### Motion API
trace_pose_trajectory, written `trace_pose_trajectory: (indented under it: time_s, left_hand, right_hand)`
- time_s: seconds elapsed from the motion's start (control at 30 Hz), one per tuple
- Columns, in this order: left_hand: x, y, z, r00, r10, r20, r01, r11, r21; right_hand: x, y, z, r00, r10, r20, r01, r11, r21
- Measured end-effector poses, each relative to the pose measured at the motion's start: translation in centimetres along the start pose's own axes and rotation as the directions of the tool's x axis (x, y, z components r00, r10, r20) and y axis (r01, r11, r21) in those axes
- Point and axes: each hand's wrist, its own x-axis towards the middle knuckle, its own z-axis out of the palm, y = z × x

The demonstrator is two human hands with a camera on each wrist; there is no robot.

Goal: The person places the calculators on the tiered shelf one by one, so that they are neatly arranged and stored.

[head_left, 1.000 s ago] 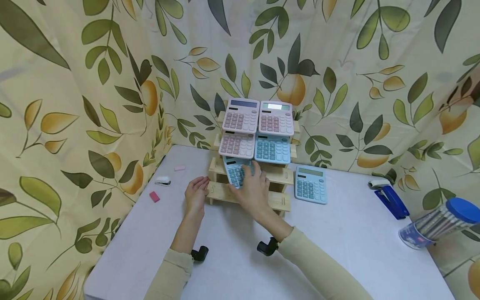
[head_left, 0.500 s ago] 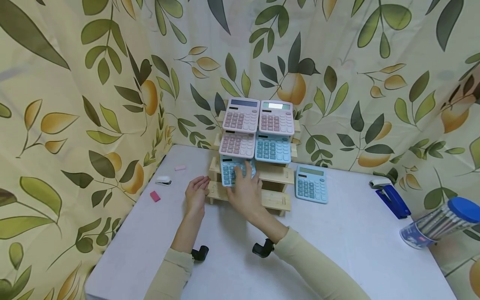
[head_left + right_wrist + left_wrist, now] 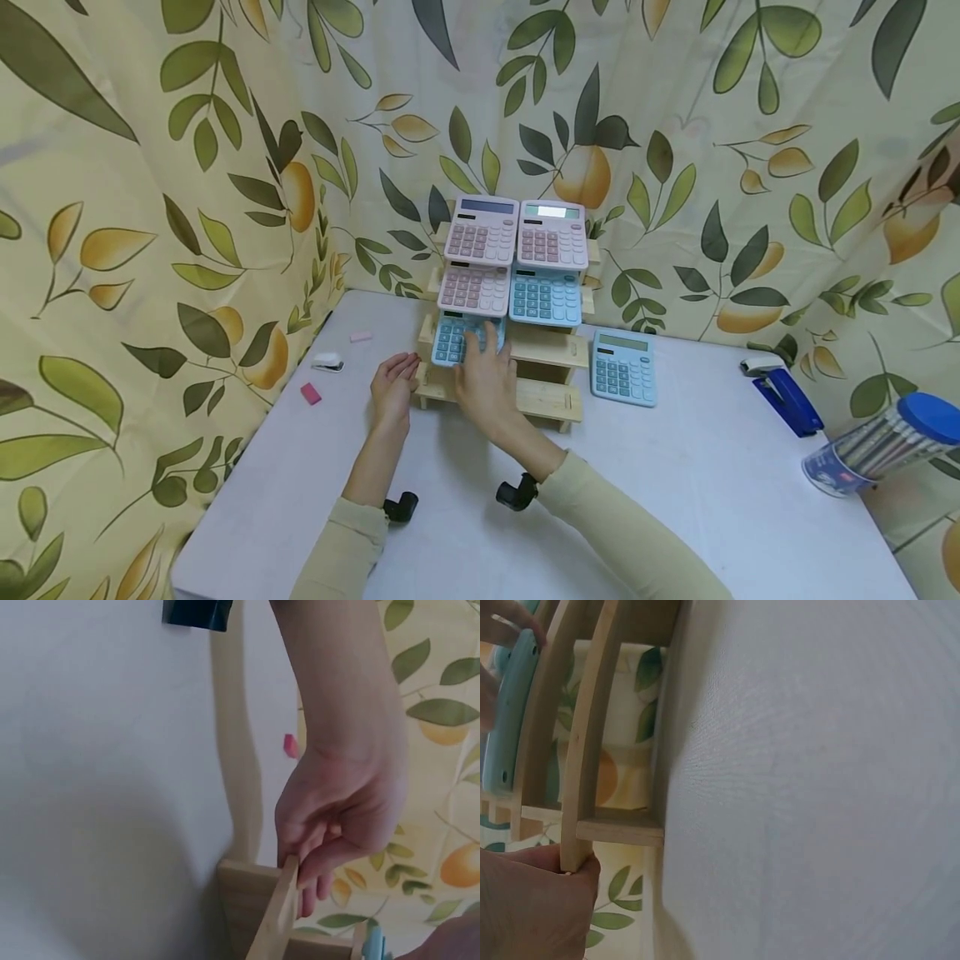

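My left hand (image 3: 392, 392) pinches the left end of the lowest step of a tiered wooden rack (image 3: 546, 347); the left wrist view shows its thumb and fingers around the board's end (image 3: 576, 851). On the step above, my right hand (image 3: 486, 387) holds a blue calculator (image 3: 448, 340), with fingers over its face and right edge. Part of its keypad is hidden by the hand, and its upper end by the step overhead. Higher up stand two pink calculators (image 3: 480, 232) (image 3: 552, 237) side by side, and below them a pink one (image 3: 472, 288) beside a blue one (image 3: 545, 297).
Right of the rack lies another blue calculator (image 3: 623, 368). Farther right are a blue stapler (image 3: 787, 402) and a tub of pencils (image 3: 870, 450) with a blue lid. At left lie a small white stapler (image 3: 327, 361) and two erasers (image 3: 311, 393) (image 3: 361, 337).
My right hand has slid the blue calculator leftward along its step and farther back, and straightened it from a tilt. My left hand has stayed at the rack's end.
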Motion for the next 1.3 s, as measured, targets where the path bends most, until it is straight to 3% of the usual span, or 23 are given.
trace_pose_trajectory:
  time_s: [0.2,0.43,0.67,0.87,1.3]
  left_hand:
    - [0.1,0.0,0.0,1.0,-0.003,-0.002,0.003,1.0,-0.009]
    - [0.0,0.0,0.0,1.0,-0.001,-0.009,0.001,1.0,0.007]
    - [0.1,-0.2,0.0,1.0,-0.015,-0.006,0.015,1.0,0.022]
    - [0.0,0.0,0.0,1.0,-0.012,0.001,0.012,1.0,0.025]
    - [0.1,-0.1,0.0,1.0,-0.014,-0.002,0.014,1.0,0.019]
  right_hand:
    - [0.2,0.5,0.0,1.0,-0.003,0.016,0.004,1.0,-0.018]
    - [-0.5,2.3,-1.4,0.998,-0.057,-0.017,0.058,0.997,0.042]
    - [-1.8,4.9,-3.9,0.981,-0.142,-0.132,0.152,0.986,0.063]
    - [-2.4,7.4,-6.4,0.936,-0.196,-0.292,0.23,0.969,0.087]
    - [-3.1,14.8,-9.7,0.925,-0.12,-0.361,0.152,0.986,0.062]
